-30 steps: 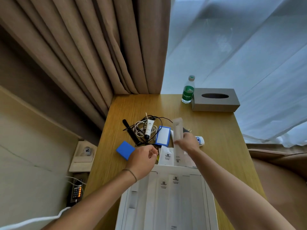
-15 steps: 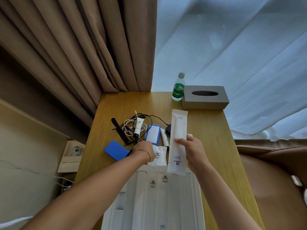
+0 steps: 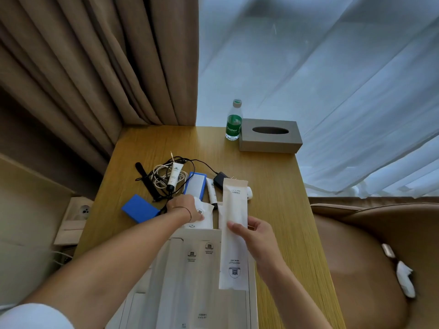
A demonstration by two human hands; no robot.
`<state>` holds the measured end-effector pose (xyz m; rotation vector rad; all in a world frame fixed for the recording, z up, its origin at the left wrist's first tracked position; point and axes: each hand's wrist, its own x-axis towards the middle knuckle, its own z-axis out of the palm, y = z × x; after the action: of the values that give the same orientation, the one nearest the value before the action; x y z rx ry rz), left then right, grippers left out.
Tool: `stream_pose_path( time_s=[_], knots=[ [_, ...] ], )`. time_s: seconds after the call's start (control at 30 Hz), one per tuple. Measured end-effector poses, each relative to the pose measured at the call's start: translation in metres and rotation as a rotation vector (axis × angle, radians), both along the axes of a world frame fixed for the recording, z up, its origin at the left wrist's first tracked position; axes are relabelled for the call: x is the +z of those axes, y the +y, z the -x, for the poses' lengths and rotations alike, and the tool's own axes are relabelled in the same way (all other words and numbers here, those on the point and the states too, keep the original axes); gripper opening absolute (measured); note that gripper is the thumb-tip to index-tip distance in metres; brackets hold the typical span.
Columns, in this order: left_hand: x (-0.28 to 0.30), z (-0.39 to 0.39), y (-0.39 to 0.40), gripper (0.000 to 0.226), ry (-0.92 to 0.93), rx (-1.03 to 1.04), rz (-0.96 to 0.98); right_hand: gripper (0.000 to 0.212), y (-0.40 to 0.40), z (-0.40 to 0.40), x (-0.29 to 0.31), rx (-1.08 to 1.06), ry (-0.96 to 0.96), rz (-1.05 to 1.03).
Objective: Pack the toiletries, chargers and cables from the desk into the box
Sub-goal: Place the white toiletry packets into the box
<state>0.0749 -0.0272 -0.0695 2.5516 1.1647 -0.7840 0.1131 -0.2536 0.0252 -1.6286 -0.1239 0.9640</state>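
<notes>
Long white paper sachet [image 3: 234, 236] pinched mid-length in right hand [image 3: 255, 236], hovering over open white cardboard box [image 3: 252, 302]. Likely light, floppy, crushable; best gripped mid-length. Left hand [image 3: 184, 207] closed on small white pouch [image 3: 202, 216] lying on wooden table [image 3: 273, 186]. Counted: 2 white tubes, 2 blue slabs, 1 black charger, several tangled cables.

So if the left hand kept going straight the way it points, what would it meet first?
Probably the blue-edged case lying just beyond the left hand, which already rests on a small white sachet. Depth is unclear, so it may pass just over it.
</notes>
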Motion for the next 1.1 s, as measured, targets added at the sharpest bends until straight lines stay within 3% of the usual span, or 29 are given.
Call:
stream_pose_path(
  time_s=[0.1, 0.23, 0.37, 0.5, 0.8, 0.9, 1.1],
  knots=[
    [0.006, 0.004, 0.005, 0.049, -0.138, 0.061, 0.082, 0.021, -0.006, 0.004, 0.001, 0.026, 0.005, 0.007],
    [0.028, 0.014, 0.009, 0.031, -0.501, 0.226, 0.184, 0.019, -0.008, 0.013, 0.006, 0.102, 0.013, 0.058],
    [0.056, 0.032, 0.009, 0.03, -0.837, 0.378, 0.267, 0.013, -0.012, 0.028, 0.008, 0.126, -0.053, 0.067],
    [0.081, 0.062, -0.001, 0.025, -1.087, 0.539, 0.514, 0.001, -0.012, 0.048, 0.004, 0.061, -0.202, 0.133],
    [0.08, 0.145, -0.025, 0.016, -1.176, 0.552, 0.753, 0.031, -0.01, 0.098, -0.004, 0.097, -0.716, 0.401],
    [0.074, 0.17, -0.026, 0.016, -1.167, 0.592, 0.812, 0.035, -0.006, 0.105, -0.005, 0.242, -0.921, 0.624],
    [0.073, 0.2, -0.027, 0.018, -1.115, 0.584, 0.861, 0.032, 0.013, 0.119, -0.024, 0.487, -0.945, 0.931]
  ],
)
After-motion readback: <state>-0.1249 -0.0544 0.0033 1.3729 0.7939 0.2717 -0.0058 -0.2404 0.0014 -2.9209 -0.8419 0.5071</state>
